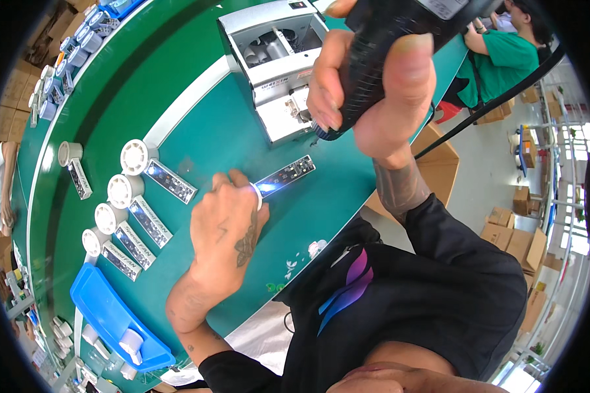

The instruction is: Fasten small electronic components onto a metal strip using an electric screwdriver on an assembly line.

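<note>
My left hand [228, 226] rests on the green bench [196, 85] and pins down the near end of a dark, shiny oblong part [287, 175]; its round white end is mostly hidden under my fingers. My right hand [367, 85] is raised above the bench and grips a black electric screwdriver [380, 46], its tip pointing down near the grey machine. To the left lie several finished pieces in a row, each a white round cap [137, 157] joined to a dark strip [169, 181].
A grey feeder machine [275, 72] stands at the back of the bench. A blue tray [111, 318] with white parts sits at the lower left. More parts line the far left edge. Another person in a green shirt [505, 59] sits at upper right, with cardboard boxes [511, 236] on the floor.
</note>
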The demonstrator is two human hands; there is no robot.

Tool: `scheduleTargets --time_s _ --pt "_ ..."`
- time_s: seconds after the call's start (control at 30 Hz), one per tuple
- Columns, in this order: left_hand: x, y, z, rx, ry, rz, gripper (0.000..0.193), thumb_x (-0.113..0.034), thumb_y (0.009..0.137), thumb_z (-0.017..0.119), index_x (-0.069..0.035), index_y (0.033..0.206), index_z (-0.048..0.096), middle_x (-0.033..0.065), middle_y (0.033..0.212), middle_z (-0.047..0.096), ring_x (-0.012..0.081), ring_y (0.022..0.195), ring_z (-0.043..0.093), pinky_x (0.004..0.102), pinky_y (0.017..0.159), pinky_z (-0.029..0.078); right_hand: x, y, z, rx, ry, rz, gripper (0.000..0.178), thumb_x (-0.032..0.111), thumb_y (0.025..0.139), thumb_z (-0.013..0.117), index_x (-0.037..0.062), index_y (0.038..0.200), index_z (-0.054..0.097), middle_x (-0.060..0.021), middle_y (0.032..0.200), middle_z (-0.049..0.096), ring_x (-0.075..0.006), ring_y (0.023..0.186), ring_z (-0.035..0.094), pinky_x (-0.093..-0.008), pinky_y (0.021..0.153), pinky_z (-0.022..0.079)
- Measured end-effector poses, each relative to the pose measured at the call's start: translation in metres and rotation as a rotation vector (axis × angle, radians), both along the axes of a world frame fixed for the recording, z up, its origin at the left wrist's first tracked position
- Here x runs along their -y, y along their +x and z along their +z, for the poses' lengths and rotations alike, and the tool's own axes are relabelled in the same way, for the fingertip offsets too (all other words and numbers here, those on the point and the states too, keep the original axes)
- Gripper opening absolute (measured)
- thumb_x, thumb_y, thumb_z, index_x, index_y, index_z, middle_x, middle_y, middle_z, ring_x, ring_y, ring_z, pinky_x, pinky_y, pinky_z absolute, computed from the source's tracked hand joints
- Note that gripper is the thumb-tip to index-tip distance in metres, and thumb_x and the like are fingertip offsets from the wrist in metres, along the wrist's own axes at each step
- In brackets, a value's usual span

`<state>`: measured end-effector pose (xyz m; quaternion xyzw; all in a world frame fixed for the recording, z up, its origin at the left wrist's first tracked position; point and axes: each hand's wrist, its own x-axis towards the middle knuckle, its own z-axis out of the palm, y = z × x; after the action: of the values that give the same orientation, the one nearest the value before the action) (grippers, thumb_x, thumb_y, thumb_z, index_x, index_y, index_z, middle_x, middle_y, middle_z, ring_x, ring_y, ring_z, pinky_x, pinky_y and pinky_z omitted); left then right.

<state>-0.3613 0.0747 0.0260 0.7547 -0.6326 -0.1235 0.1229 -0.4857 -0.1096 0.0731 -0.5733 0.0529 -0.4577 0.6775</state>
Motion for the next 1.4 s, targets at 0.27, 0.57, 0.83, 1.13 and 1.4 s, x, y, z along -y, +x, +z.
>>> scheduleTargets --time_s 0.27,0.57,0.83,1.13,1.4 --pt "0.009 -0.003 0.003 0.033 0.057 -0.026 0.05 -0.018 0.077 0.082 0.004 0.115 0.058 0.0205 0.091 0.059 0.0367 0.072 0.062 0.0445 0.061 0.05 0.091 0.026 0.006 0.219 -0.53 -0.623 0.069 0.056 0.095 0.061 -0.0048 0.122 0.044 -0.0084 0.065 0.058 -0.0133 0.047 0.055 -0.0252 0.042 0.044" --pt "0.006 -0.004 0.011 0.064 0.095 0.007 0.048 -0.021 0.077 0.081 0.008 0.11 0.061 0.0221 0.088 0.062 0.0376 0.072 0.066 0.0433 0.062 0.053 0.023 0.002 0.032 0.092 -0.142 -0.119 0.075 0.059 0.098 0.048 -0.0079 0.131 0.04 -0.0107 0.059 0.055 -0.0143 0.04 0.05 -0.0273 0.037 0.04" --pt "0.009 -0.006 0.014 0.051 0.171 0.042 0.048 -0.02 0.078 0.081 0.009 0.11 0.061 0.0222 0.089 0.063 0.0372 0.074 0.065 0.044 0.064 0.052 0.016 0.015 -0.008 0.048 -0.186 -0.072 0.05 0.031 0.098 0.065 -0.007 0.124 0.047 -0.006 0.064 0.056 -0.0082 0.047 0.049 -0.0231 0.044 0.039" --pt "0.007 0.0 0.013 0.051 0.018 -0.054 0.026 -0.018 0.08 0.077 0.003 0.085 0.064 0.0233 0.091 0.062 0.0368 0.077 0.067 0.043 0.064 0.055 -0.039 0.038 -0.013 0.19 0.099 0.271 0.055 0.021 0.095 0.07 -0.0014 0.138 0.046 0.0041 0.089 0.056 -0.0009 0.075 0.049 -0.0197 0.063 0.04" --pt "0.003 -0.001 0.012 0.013 0.001 -0.062 0.024 -0.019 0.08 0.078 0.0 0.086 0.066 0.0214 0.089 0.059 0.0362 0.073 0.065 0.0435 0.06 0.052 -0.043 0.047 -0.025 0.084 0.116 0.262 0.047 0.023 0.092 0.074 -0.002 0.124 0.052 0.0048 0.087 0.052 -0.0028 0.076 0.043 -0.0217 0.065 0.037"
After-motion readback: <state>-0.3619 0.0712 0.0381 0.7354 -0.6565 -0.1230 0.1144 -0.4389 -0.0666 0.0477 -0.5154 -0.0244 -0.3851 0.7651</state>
